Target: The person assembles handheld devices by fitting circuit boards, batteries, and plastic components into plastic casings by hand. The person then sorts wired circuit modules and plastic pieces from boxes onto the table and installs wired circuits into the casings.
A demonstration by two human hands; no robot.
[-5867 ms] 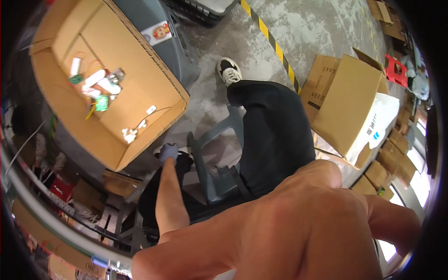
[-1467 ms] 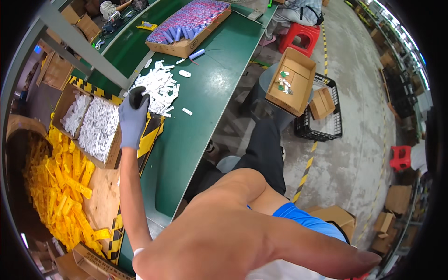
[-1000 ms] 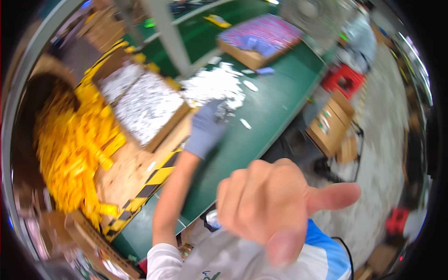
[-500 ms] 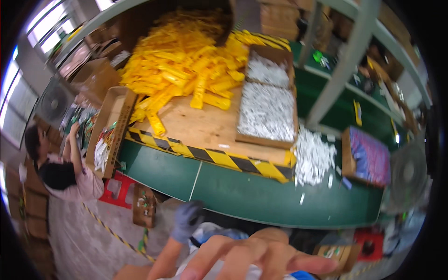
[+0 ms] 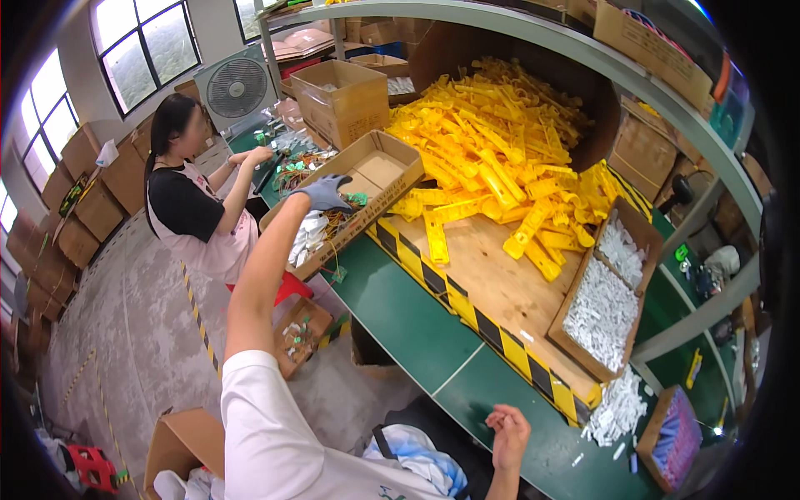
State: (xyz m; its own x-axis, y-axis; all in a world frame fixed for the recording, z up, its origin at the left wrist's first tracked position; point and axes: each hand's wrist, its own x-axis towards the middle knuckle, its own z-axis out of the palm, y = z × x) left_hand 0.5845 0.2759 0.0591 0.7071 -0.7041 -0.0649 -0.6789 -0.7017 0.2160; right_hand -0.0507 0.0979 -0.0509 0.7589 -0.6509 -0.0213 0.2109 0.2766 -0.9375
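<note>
My left hand (image 5: 327, 194), in a grey glove, reaches far left over a long cardboard tray (image 5: 392, 179). Its thumb and fingers are apart, beside a green circuit board (image 5: 357, 199) with coloured wires. White plastic parts (image 5: 308, 237) lie in the near end of the same tray. Bare and apparently holding nothing, my right hand (image 5: 508, 435) hovers by the front edge of the green table (image 5: 400, 312), its fingers loosely bent and partly apart.
Yellow plastic parts (image 5: 492, 167) are heaped on a wooden board edged with striped tape (image 5: 475, 321). White pieces fill a carton (image 5: 604, 312) and spill onto the table beside a box of purple-blue parts (image 5: 671, 437). A co-worker (image 5: 196, 196) sits at left, handling parts.
My view has swung left. My gloved left hand has gone from near my body out to the long tray. My right hand has dropped away from close in front of the camera.
</note>
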